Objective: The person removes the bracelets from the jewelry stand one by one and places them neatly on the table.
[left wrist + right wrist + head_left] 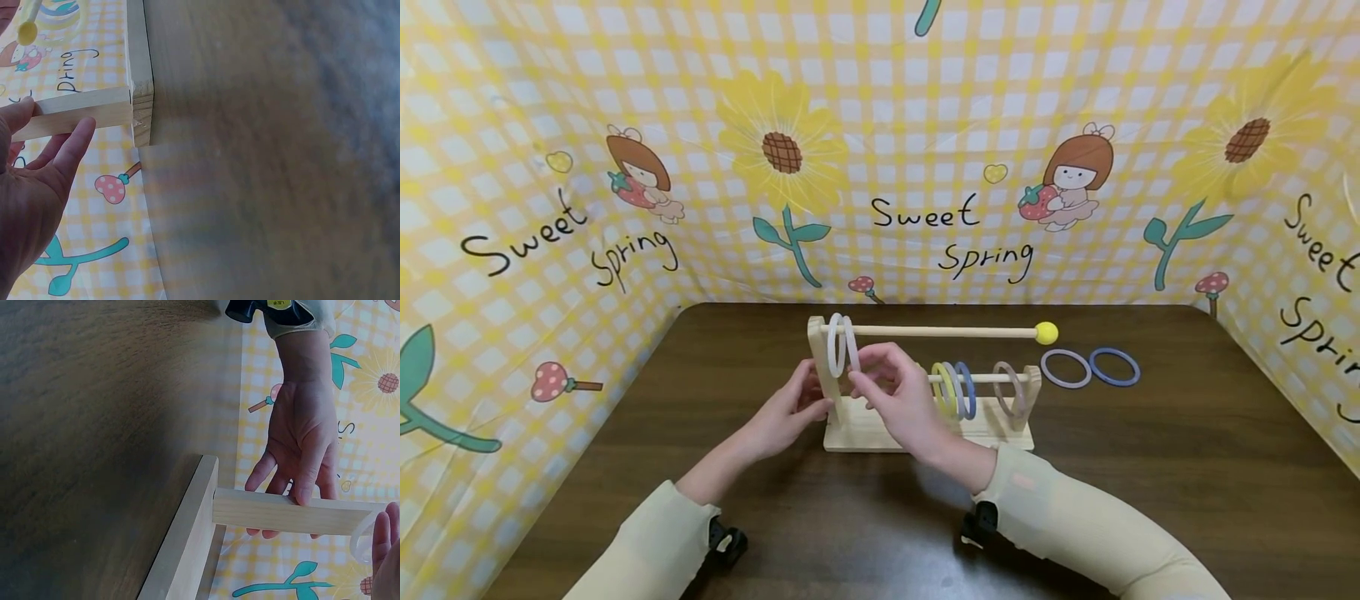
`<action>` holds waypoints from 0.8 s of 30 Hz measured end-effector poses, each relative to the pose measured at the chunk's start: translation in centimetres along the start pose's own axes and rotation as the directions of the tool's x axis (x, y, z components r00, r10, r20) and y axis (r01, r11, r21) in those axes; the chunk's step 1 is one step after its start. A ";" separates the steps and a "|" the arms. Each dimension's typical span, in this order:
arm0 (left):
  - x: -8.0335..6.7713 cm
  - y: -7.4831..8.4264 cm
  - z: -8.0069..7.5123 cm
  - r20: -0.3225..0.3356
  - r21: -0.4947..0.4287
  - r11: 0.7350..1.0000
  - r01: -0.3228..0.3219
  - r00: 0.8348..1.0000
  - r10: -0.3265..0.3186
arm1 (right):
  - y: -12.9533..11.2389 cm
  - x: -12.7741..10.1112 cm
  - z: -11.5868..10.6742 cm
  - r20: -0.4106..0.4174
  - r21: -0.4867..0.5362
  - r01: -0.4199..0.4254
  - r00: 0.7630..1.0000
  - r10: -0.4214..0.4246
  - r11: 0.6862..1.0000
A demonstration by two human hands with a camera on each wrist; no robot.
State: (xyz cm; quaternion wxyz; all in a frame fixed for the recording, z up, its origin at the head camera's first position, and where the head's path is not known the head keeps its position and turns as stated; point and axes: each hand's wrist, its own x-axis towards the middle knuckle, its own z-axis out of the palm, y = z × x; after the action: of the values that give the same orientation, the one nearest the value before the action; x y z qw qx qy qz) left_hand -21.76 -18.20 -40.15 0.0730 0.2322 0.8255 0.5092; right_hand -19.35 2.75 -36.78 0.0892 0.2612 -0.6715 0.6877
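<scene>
The left hand (790, 412) rests relaxed fingers on the upright post of the smooth wooden rack (857, 429), while the right hand (898, 396) pinches a thin pale round ring (852, 346) hanging on the rack's upper rod, beside this post.

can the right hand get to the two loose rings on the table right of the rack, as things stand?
Probably yes. The right hand is at the rack's left end by the upper rod's rings; the two loose rings lie flat on bare table past the rack's right post, nothing covering them.
</scene>
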 end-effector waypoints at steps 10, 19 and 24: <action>0.0 -0.2 0.1 0.000 0.009 1.000 -0.016 1.000 0.016 | 0.1 -0.1 -0.5 -0.024 0.027 0.045 0.999 -0.045 0.999; 0.0 -0.4 0.0 -0.002 0.010 0.998 -0.059 0.998 0.059 | -0.2 -0.3 -1.6 -0.039 0.004 0.057 0.998 -0.057 0.998; 0.0 -0.4 0.0 0.004 0.009 0.998 -0.060 0.998 0.060 | -0.3 -0.5 -2.3 -0.043 -0.010 0.065 0.997 -0.065 0.998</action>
State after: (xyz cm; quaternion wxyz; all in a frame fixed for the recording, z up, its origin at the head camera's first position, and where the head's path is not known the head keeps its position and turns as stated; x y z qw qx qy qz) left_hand -21.91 -18.35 -40.48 0.0583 0.2581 0.8204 0.5069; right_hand -19.39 5.14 -36.66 0.1270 0.2677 -0.6634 0.6871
